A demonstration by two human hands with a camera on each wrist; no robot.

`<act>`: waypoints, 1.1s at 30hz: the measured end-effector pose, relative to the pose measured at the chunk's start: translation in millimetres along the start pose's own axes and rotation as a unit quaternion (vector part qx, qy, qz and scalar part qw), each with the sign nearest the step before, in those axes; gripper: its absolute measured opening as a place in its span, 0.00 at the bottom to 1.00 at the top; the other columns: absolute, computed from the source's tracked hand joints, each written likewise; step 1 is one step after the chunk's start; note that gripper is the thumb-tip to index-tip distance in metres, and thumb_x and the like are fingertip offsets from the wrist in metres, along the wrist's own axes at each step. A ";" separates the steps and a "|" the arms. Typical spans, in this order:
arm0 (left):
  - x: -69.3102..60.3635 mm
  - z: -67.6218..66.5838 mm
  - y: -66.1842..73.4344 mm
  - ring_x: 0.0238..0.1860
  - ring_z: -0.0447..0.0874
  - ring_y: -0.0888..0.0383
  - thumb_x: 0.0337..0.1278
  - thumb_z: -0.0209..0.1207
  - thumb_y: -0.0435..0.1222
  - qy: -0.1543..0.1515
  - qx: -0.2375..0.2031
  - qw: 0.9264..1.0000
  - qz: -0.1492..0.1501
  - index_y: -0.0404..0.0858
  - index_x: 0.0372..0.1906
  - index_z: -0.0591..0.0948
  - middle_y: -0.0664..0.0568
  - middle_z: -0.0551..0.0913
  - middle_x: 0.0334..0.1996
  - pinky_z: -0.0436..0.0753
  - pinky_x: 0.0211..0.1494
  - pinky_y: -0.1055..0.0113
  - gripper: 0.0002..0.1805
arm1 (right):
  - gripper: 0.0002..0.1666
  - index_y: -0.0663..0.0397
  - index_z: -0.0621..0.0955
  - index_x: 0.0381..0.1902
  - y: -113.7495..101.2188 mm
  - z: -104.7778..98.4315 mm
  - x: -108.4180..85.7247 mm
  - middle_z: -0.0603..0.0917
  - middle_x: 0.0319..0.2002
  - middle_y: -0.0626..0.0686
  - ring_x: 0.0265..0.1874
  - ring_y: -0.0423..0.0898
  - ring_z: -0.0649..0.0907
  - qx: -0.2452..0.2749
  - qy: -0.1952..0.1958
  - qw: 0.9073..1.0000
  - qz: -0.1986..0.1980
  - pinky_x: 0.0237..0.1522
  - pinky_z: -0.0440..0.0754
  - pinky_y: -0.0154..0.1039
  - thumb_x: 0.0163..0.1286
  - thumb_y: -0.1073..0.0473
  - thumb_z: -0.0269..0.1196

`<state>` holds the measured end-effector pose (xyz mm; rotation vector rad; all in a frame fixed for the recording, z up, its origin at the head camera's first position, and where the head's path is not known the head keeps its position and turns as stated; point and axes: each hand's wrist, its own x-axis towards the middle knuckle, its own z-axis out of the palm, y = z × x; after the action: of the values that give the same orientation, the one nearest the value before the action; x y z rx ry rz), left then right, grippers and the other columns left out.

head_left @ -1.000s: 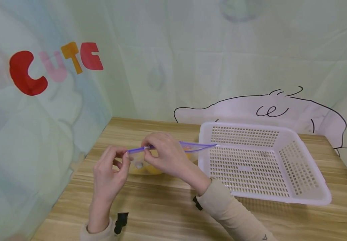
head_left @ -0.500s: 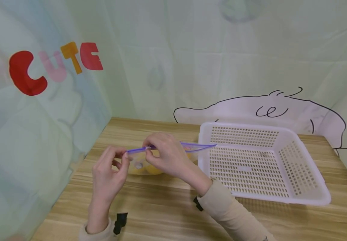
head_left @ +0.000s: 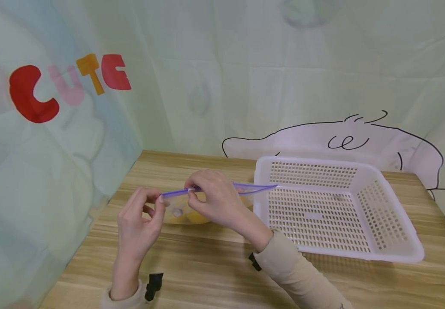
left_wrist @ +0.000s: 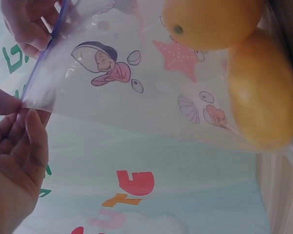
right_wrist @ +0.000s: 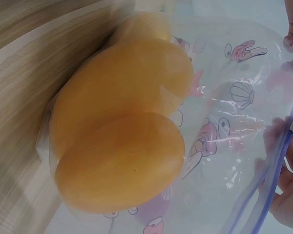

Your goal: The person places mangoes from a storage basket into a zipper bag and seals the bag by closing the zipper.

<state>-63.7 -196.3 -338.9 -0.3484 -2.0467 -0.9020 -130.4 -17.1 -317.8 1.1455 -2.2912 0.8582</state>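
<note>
Zip bag has one corner pinched in left grip, slider in right grip

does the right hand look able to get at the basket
Probably yes: the basket sits close beside the right hand, with only the end of the bag partly between, though it must first release the zip it pinches.

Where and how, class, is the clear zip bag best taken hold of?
Probably pinch the zip bag at its purple strip, coming from above: that thin edge runs along the top, while rounded orange fruit bulges at the bottom.
</note>
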 end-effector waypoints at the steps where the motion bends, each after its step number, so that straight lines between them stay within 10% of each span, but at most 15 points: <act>1: 0.1 -0.1 0.0 0.27 0.74 0.69 0.44 0.60 0.18 0.000 -0.002 1.000 0.001 0.30 0.31 0.80 0.47 0.81 0.26 0.74 0.25 0.84 0.08 | 0.06 0.47 0.82 0.34 0.2 -0.1 -0.2 0.86 0.36 0.42 0.39 0.37 0.82 0.000 0.001 1.000 0.000 0.46 0.80 0.37 0.58 0.62 0.63; 33: 1.3 -2.9 1.1 0.29 0.72 0.76 0.46 0.59 0.19 0.000 -0.001 1.000 0.019 0.30 0.30 0.80 0.48 0.80 0.25 0.74 0.26 0.84 0.07 | 0.07 0.47 0.82 0.36 5.8 -3.7 -5.3 0.86 0.36 0.43 0.39 0.37 0.83 0.007 -0.010 1.000 0.024 0.47 0.80 0.38 0.58 0.61 0.62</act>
<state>-62.2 -197.7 -336.2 -0.3868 -2.0329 -0.8820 -131.8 -8.9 -320.4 1.1125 -2.3410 0.8852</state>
